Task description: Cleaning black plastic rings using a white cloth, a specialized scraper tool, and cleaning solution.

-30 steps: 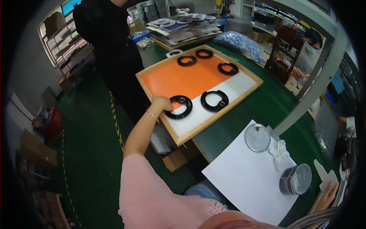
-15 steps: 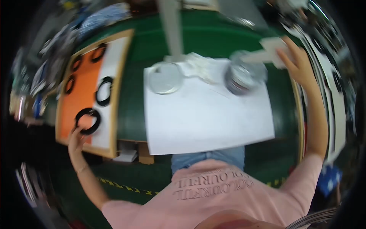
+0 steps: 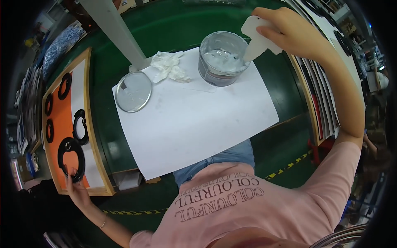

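Observation:
My right hand [image 3: 291, 33] is closed on a flat, whitish scraper-like card [image 3: 260, 43], its narrow end pointing down at the right rim of a clear round tub [image 3: 207, 71]. Pale grey paste [image 3: 225, 58] lies inside the tub and coats its inner wall. At the far left, my left hand [image 3: 78, 191] grips the near edge of a black ring [image 3: 81, 165], with fingertips showing inside the opening. That ring is held over a wood-framed board [image 3: 99, 169] with an orange and white surface.
Several more black rings [image 3: 80, 127] lie on the board. A round lid [image 3: 133, 91] and crumpled white tissue [image 3: 169, 67] rest on a white sheet [image 3: 194, 128] over the green table [image 3: 165, 33]. A grey post [image 3: 113, 31] rises behind the lid. Stacked panels [image 3: 320, 99] stand at right.
The whole view has shifted and tilted, and it is sharper. My right hand has tipped the scraper-like card downward at the tub's rim. My left hand stays at the black ring.

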A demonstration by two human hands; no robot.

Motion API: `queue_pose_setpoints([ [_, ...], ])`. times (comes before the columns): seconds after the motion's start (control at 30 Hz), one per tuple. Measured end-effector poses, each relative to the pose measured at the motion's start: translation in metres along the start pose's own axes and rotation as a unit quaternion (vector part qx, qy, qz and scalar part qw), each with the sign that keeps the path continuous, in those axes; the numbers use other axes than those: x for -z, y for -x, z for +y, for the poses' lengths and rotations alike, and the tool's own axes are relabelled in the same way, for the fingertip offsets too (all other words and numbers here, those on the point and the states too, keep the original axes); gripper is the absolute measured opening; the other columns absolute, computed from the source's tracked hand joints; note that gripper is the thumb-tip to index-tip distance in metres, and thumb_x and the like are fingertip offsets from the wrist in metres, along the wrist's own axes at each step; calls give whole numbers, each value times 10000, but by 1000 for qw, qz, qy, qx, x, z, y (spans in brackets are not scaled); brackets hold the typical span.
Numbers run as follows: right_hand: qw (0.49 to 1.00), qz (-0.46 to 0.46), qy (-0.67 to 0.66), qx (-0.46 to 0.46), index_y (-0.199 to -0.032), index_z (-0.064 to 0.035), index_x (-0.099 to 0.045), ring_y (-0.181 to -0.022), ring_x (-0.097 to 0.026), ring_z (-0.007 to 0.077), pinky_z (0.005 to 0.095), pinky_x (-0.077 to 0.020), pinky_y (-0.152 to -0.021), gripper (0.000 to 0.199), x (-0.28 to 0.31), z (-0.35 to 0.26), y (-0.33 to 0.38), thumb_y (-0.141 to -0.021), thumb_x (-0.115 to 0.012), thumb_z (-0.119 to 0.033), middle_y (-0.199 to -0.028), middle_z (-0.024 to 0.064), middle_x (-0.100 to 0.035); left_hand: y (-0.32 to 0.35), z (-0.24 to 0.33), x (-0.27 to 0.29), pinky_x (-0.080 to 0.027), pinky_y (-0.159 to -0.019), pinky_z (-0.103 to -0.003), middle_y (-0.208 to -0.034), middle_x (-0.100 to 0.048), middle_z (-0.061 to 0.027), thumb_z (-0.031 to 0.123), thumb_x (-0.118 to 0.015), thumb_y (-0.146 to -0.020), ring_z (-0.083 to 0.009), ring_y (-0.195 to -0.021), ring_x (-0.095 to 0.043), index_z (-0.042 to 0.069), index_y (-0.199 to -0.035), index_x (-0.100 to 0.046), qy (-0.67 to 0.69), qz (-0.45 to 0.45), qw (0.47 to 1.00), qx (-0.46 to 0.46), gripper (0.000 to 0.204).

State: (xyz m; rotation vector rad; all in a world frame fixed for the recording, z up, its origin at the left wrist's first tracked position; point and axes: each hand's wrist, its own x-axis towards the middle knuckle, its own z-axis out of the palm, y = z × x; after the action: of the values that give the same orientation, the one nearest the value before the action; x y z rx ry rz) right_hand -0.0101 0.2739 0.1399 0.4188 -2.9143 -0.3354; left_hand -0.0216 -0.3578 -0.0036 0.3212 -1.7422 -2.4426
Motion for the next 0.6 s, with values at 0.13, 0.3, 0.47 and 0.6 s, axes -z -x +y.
queue_pose_setpoints([
  [0.13, 991, 13, -97, -86, -1132, -27, -483, -726, -596, 246, 300, -478, -618, 328, -7, -7, 2, -841, -505, -175, -923, 162, -572, 16, -18, -66, -406, -882, -357, -883, -498, -66, 100, -460, -870, -179, -892, -509, -20, -1137, -435, 36, -88, 993, 76, 294],
  [0.3, 938, 0, -266, -224, -1120, -18, -491, -757, -616, 215, 295, -512, -584, 335, -23, -15, -8, -810, -492, -146, -929, 142, -577, 28, -46, -153, -439, -766, -296, -794, -473, -43, 59, -399, -864, -117, -755, -472, -66, -1277, -277, 77, -214, 966, 122, 448],
  [0.47, 775, -64, -520, -353, -1080, 4, -515, -678, -628, 189, 228, -507, -469, 341, -34, -2, -8, -760, -467, -101, -865, 153, -596, 45, -66, -220, -475, -630, -258, -674, -469, -35, 84, -413, -849, -140, -621, -521, -68, -1253, -316, 65, -280, 939, 190, 442],
  [0.6, 719, -80, -584, -369, -1076, 12, -528, -641, -623, 173, 201, -497, -447, 333, -48, 7, 1, -769, -467, -103, -842, 147, -602, 54, -78, -250, -473, -618, -263, -659, -478, -37, 78, -382, -854, -171, -640, -563, -64, -1231, -358, 79, -331, 910, 239, 403],
])
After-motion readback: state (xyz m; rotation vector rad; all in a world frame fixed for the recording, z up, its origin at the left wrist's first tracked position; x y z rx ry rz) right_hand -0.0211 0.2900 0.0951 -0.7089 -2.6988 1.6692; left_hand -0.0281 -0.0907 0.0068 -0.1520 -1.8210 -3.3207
